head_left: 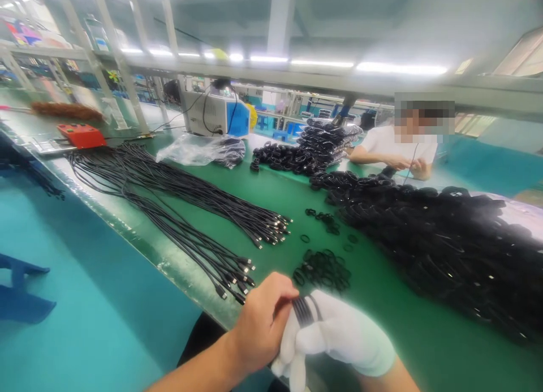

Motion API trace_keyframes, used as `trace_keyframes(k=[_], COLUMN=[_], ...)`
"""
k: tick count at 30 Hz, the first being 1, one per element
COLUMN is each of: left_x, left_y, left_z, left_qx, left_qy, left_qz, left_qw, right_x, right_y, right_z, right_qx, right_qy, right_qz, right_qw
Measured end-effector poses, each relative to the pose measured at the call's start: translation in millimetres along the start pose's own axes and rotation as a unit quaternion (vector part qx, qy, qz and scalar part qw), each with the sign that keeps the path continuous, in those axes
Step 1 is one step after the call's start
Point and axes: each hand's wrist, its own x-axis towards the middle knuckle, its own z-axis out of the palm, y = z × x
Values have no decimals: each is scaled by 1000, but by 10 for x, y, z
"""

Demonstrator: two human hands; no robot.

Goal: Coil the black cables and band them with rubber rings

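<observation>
L hand (261,324) at blk bands (302,311) | bands rnd R hand (339,331) fingers (290,336) | both grips: can't tell

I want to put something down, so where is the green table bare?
The table looks free right of the right hand, in front of the coil heap, and in a strip between the long cables, plastic bag and coils. It's crowded just beyond that hand, where small rings lie.

Left of the gloved hand (335,330) — two cable bundles (212,196), one red box (82,136), one white-and-blue machine (212,117); just beyond it — two clusters of small black rings (326,269).
</observation>
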Motion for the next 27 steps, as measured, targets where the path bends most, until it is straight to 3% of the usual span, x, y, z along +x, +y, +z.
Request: trace_keyframes(k=[2,5,9,12,16,18,22,27], left_x=[-44,-48,64,138,179,204,287,352], left_y=[14,22,85,180,232,266,398,429], left_z=[54,79,-17,-94,-115,-128,-217,-340], left_qx=[12,17,19,24,45,59,56,13], left_qy=[32,32,-53,-126,-82,-70,-98,-123], left_qz=[32,31,-8,28,103,116,125,110], left_qw=[999,999,998,991,990,989,986,986], right_x=[-26,-58,-98,-86,-35,-73,-266,-505], right_y=[34,34,-69,-215,-438,-493,-492,-573], right_z=[-7,15,88,125,226,348,607,662], right_qx=[-1,-2,-42,-104,-153,-175,-190,-212], right_qy=[30,15,11,57,87,117,188,300], right_qz=[-9,-1,25,-1,-33,-27,-1,-4], right_qw=[1000,1000,999,993,984,977,964,930])
